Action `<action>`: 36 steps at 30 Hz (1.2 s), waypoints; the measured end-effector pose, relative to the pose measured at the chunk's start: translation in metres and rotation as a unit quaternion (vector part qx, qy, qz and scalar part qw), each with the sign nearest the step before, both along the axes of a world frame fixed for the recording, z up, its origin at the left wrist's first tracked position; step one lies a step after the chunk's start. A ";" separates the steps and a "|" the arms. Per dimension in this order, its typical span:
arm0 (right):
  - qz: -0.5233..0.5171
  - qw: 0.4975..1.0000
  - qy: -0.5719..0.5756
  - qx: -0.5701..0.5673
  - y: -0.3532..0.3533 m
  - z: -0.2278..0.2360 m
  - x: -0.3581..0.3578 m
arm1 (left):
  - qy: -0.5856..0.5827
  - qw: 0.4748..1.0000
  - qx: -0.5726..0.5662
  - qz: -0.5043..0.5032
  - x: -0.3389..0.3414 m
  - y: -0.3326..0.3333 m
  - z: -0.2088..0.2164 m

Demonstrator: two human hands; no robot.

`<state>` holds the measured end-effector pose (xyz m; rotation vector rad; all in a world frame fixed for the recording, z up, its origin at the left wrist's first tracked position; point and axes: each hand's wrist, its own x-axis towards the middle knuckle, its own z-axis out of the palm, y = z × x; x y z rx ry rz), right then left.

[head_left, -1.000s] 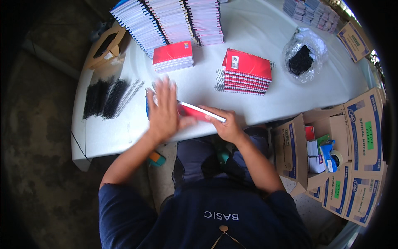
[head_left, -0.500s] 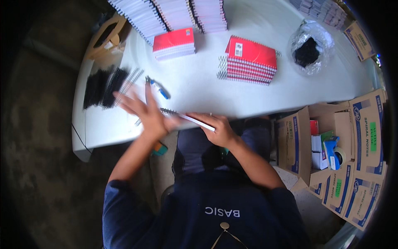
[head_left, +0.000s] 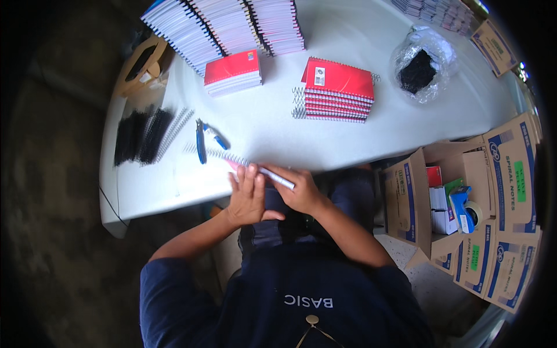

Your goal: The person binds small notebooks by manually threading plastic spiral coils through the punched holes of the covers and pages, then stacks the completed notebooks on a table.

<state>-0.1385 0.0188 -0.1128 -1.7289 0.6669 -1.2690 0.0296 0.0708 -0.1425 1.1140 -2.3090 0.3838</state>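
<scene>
Over the table's near edge, my right hand [head_left: 303,192] grips a thin notebook [head_left: 281,178], seen nearly edge-on. A dark spiral wire [head_left: 229,156] runs along the notebook's far edge and sticks out past it to the left. Against the notebook and wire lies my left hand [head_left: 248,200], its fingers stretched out and thumb apart. Just beyond the wire's loose end are blue-handled cutting pliers [head_left: 201,145], lying with the handles spread. Farther left on the white table [head_left: 168,185] is a bunch of loose black spiral wires [head_left: 142,136].
Red spiral notebooks [head_left: 339,87] are stacked mid-table, wire ends sticking out. Behind stand a smaller red-topped stack [head_left: 232,72] and tall bound piles [head_left: 226,26]. A clear plastic bag [head_left: 400,90] holds black material. At right, an open carton [head_left: 406,200] contains a blue tape dispenser [head_left: 462,209].
My left hand has come down and right from above the table onto the notebook and wire. My right hand still grips the notebook. The view has shifted slightly.
</scene>
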 end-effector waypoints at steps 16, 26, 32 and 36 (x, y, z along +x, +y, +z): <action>0.016 0.997 0.051 -0.062 0.000 -0.001 0.002 | 0.126 0.987 0.095 0.008 -0.009 -0.033 0.011; 0.038 0.998 0.047 -0.019 -0.018 0.002 -0.006 | 0.027 0.987 0.088 -0.129 -0.013 -0.008 -0.015; 0.075 0.993 0.082 0.028 -0.016 -0.001 -0.002 | 0.126 0.985 -0.103 0.066 -0.034 -0.072 0.070; 0.112 0.988 -0.014 0.103 -0.028 -0.006 0.000 | 0.062 0.991 0.107 -0.060 -0.030 -0.054 0.069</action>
